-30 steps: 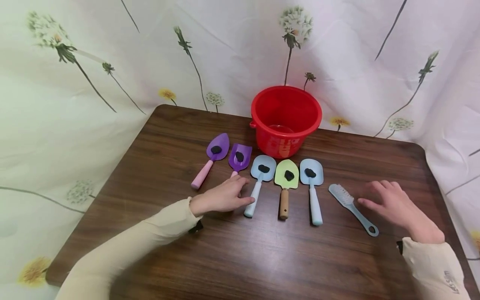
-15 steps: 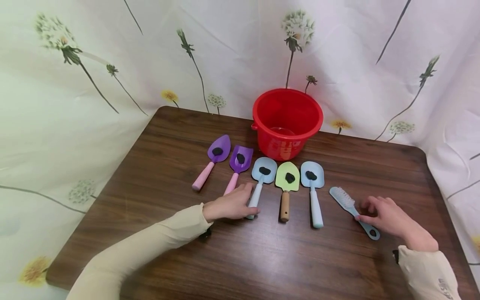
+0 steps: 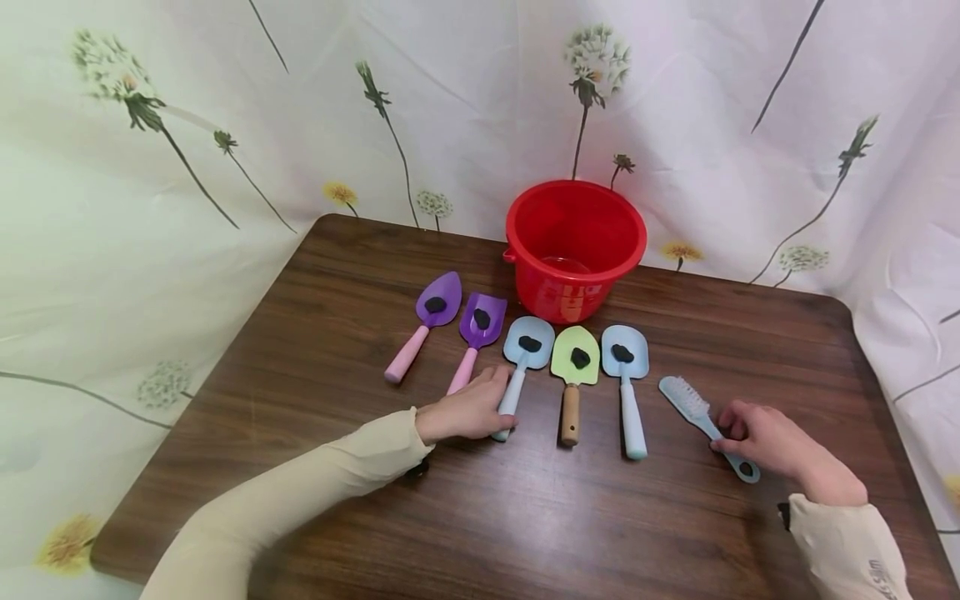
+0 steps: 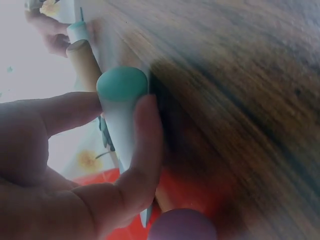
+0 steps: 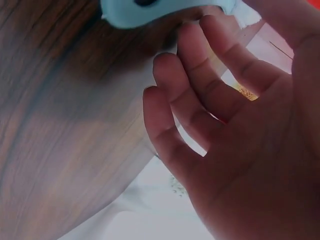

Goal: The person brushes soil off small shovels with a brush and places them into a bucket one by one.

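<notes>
My left hand (image 3: 468, 408) pinches the white handle of a light blue garden trowel (image 3: 528, 340) between thumb and finger. In the left wrist view, that handle (image 4: 118, 117) shows its green end between them. At the right, my right hand (image 3: 780, 442) holds the handle of a light blue brush (image 3: 686, 398), which lies on the table with its white bristles up. The right wrist view shows the brush's handle end (image 5: 130, 17) beside my curled fingers (image 5: 167, 77). A purple square-ended trowel (image 3: 482, 321) lies just left of the left hand, its pink handle partly hidden.
A red bucket (image 3: 566, 287) stands behind the trowels on the brown wooden table (image 3: 360, 517). Also in the row are a pointed purple trowel (image 3: 446, 292), a green trowel (image 3: 575, 337) and another light blue trowel (image 3: 632, 337). Each trowel blade carries a small black lump.
My left hand has moved right from near the square-ended purple trowel onto the light blue trowel's handle. My right hand has come down onto the brush handle and its fingers have curled.
</notes>
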Motion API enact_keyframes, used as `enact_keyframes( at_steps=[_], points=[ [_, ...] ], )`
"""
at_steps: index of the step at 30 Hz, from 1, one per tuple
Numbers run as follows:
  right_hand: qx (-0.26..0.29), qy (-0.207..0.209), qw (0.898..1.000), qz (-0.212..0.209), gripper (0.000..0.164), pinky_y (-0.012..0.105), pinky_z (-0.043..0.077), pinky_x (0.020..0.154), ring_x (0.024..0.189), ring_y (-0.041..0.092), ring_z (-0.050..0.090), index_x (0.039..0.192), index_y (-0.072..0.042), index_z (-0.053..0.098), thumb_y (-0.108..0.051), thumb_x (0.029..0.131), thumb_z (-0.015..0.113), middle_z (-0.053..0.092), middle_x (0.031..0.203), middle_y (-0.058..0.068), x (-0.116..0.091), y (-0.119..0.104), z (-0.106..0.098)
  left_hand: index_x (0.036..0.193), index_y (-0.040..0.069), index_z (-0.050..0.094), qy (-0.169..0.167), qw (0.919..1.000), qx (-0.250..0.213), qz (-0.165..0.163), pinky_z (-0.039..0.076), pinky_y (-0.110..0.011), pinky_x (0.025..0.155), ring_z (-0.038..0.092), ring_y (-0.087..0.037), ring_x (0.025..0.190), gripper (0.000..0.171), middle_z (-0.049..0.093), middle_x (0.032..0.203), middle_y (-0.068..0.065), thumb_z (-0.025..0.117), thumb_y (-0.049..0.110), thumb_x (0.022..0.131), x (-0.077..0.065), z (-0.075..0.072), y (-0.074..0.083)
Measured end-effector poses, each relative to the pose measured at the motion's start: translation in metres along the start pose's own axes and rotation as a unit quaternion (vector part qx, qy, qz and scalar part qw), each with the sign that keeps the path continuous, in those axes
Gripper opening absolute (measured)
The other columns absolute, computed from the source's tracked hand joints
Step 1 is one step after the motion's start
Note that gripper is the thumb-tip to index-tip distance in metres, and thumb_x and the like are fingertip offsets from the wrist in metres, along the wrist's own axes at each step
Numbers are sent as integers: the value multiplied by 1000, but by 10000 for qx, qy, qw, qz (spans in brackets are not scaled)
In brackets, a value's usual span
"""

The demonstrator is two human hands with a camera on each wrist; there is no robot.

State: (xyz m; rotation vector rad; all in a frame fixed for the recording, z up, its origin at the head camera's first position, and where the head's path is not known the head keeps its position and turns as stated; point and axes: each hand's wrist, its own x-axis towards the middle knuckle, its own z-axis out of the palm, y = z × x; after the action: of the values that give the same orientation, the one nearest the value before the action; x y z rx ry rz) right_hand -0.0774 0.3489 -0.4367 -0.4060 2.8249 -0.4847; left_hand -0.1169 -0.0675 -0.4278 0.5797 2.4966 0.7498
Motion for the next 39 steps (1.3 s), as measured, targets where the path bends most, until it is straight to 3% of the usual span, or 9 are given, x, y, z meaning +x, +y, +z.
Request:
enact_keyframes(
  at_steps=[5,9,11,13,23,31,35,39],
  points=[
    [21,-175,9997,167,25,25,42,57,65,6,52,88,-6,61,-20,76,78,60,72,-5,1,-4,-2,141,-6,34,-43,9999,-93,24,44,-40,101,50,-29,118,74,49,131,-24,73,21,85,3,-1,-2],
    [54,-278,9991,304,25,25,42,57,66,8,53,89,-5,62,-20,76,77,61,73,-3,2,-4,-2,142,-6,31,-216,9974,-689,-48,57,-33,73,61,-23,92,75,58,111,-19,74,16,84,5,-2,-5],
    [94,-293,9990,321,26,25,42,57,65,8,53,90,-4,61,-19,76,77,61,72,-3,2,-4,-2,142,-6,30,-333,9928,-1139,-174,57,-29,56,63,-19,73,75,60,100,-15,73,13,83,6,-3,-6],
    [118,-303,9989,333,26,25,42,56,65,8,52,91,-3,61,-19,76,76,61,72,-3,2,-4,-1,142,-4,29,-445,9861,-1564,-343,55,-27,49,62,-16,61,75,62,95,-13,73,12,83,8,-3,-7],
    [184,-115,9995,231,23,23,38,55,62,5,47,90,-8,60,-18,75,75,56,70,-6,0,-5,-1,138,-5,35,-706,9496,-2996,-594,47,-22,54,57,-12,67,65,65,95,-12,70,8,85,8,3,-11],
    [451,12,9986,262,17,24,40,56,67,9,52,89,-10,57,-11,79,70,62,76,-2,3,-12,-6,131,-7,43,-1103,9034,-4009,-1053,51,-22,60,58,-11,73,48,62,91,-6,62,7,90,8,3,-10],
    [470,139,9985,240,15,24,40,55,67,9,52,91,-7,56,-9,81,68,63,76,-1,5,-14,-7,129,-10,44,-1245,8833,-4384,-1097,57,-27,71,61,-13,79,42,61,99,-12,58,4,92,8,1,-9],
    [464,395,9978,243,15,23,37,55,62,6,48,92,-7,56,-7,81,67,63,75,-2,5,-15,-8,129,-11,44,-1363,8691,-4606,-1181,59,-33,79,66,-16,83,40,62,111,-22,57,2,93,8,-3,-10]
  ],
)
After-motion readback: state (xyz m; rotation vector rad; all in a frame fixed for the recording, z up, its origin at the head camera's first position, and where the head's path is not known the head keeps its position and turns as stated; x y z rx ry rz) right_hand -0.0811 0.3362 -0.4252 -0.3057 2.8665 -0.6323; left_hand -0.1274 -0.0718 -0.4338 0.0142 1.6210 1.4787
